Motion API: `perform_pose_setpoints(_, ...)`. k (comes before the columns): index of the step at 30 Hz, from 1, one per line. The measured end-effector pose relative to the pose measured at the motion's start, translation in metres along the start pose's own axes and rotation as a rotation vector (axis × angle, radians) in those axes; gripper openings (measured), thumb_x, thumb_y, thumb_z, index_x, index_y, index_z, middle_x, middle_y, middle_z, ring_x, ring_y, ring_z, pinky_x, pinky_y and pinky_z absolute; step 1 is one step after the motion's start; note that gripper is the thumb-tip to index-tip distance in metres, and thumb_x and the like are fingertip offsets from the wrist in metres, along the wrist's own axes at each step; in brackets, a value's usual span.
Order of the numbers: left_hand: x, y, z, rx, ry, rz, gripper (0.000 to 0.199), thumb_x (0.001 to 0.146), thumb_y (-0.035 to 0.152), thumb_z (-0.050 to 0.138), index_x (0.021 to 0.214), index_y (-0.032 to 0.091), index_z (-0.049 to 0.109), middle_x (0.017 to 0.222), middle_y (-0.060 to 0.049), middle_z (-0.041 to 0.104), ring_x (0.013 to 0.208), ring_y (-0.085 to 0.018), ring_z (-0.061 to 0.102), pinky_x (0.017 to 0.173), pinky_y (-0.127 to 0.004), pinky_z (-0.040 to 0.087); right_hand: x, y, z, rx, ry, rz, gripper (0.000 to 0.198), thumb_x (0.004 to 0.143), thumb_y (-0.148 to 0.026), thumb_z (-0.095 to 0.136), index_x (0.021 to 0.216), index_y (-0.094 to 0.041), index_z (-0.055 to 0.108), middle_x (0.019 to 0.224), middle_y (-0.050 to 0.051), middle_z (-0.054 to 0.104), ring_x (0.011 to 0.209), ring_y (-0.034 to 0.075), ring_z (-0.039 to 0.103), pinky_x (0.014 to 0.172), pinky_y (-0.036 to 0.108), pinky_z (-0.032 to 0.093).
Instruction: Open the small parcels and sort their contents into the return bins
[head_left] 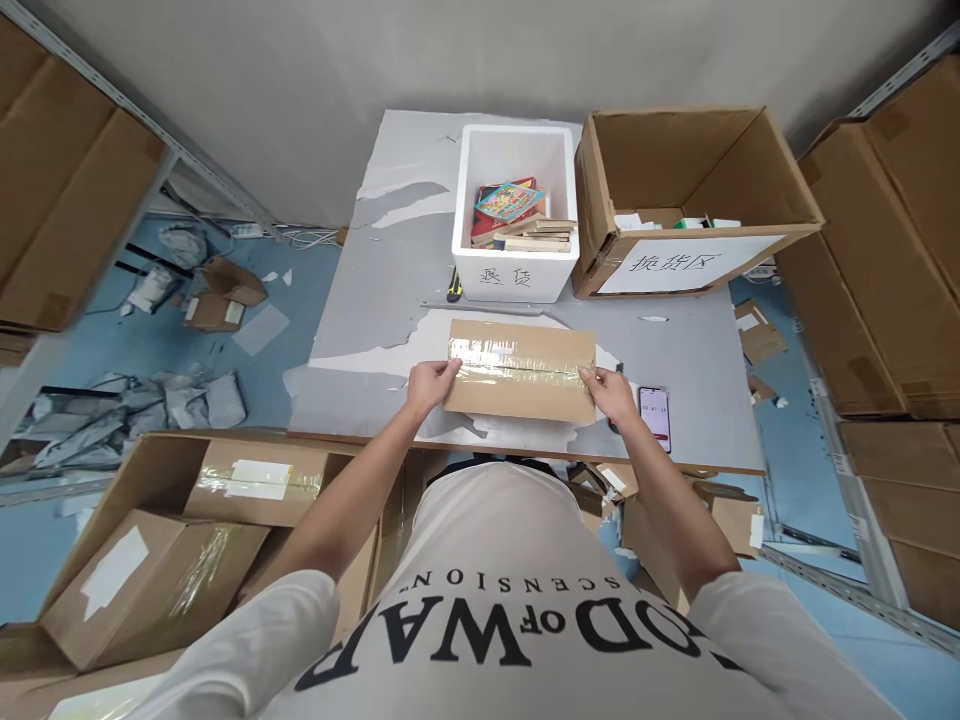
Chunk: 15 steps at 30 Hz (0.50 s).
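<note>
A flat, closed cardboard box (pixel 517 395) with shiny clear tape along its top seam lies near the front edge of the table. My left hand (pixel 433 385) grips its left end, thumb on top. At the opposite end, my right hand (pixel 609 392) holds the right edge in the same way. The fingers under the box are hidden. Just right of my right hand a phone (pixel 655 418) lies face up with a timer on its screen. A dark object partly shows beneath my right wrist, too covered to name.
Behind the box stand a white foam bin (pixel 516 275) with books and a large open carton (pixel 690 262) with a handwritten label. A yellow-black box cutter (pixel 454 285) lies beside the bin. Taped boxes (pixel 255 482) fill a big carton at lower left. Shelves with cartons (pixel 862 270) flank the table (pixel 345 330).
</note>
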<state>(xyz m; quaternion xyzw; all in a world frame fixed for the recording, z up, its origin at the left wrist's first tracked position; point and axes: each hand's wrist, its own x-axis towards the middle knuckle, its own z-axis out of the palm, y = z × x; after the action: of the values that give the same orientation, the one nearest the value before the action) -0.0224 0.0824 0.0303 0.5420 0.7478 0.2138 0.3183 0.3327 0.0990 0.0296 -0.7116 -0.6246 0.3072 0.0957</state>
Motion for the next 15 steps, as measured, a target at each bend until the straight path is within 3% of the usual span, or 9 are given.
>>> perform_pose_setpoints(7, 0.002, 0.006, 0.001, 0.045, -0.027, 0.008, 0.053, 0.066, 0.065, 0.064, 0.09, 0.02, 0.074, 0.075, -0.003, 0.071, 0.071, -0.019, 0.062, 0.061, -0.026, 0.039, 0.015, 0.011, 0.006, 0.179, -0.003, 0.047, 0.061, 0.081, -0.066, 0.048, 0.109, -0.017, 0.069, 0.08, 0.007, 0.073, 0.08, 0.022, 0.066, 0.075, 0.03, 0.045)
perform_pose_setpoints(11, -0.003, 0.008, 0.004, 0.036, -0.001, -0.008, 0.052, 0.069, 0.064, 0.064, 0.097, 0.021, 0.073, 0.084, -0.004, 0.074, 0.08, -0.022, 0.066, 0.067, -0.027, 0.045, 0.013, 0.044, 0.015, 0.335, 0.111, 0.131, 0.065, 0.091, -0.061, 0.029, 0.122, -0.013, 0.06, 0.099, 0.013, 0.071, 0.084, 0.021, 0.067, 0.08, 0.033, 0.048)
perform_pose_setpoints(13, -0.007, 0.007, 0.008, 0.042, 0.039, 0.002, 0.057, 0.072, 0.063, 0.062, 0.108, 0.021, 0.069, 0.095, -0.006, 0.074, 0.089, -0.024, 0.067, 0.074, -0.03, 0.048, 0.009, 0.064, 0.025, 0.184, 0.182, 0.22, 0.057, 0.092, -0.052, 0.033, 0.125, -0.011, 0.056, 0.109, 0.017, 0.067, 0.096, 0.024, 0.065, 0.087, 0.037, 0.047)
perform_pose_setpoints(15, -0.011, 0.005, 0.013, 0.052, 0.11, 0.017, 0.068, 0.073, 0.062, 0.062, 0.125, 0.018, 0.059, 0.111, -0.011, 0.07, 0.101, -0.027, 0.066, 0.083, -0.033, 0.049, 0.006, 0.08, 0.038, -0.054, 0.158, 0.287, 0.053, 0.087, -0.045, 0.049, 0.127, -0.01, 0.053, 0.119, 0.02, 0.061, 0.111, 0.03, 0.058, 0.094, 0.041, 0.043)
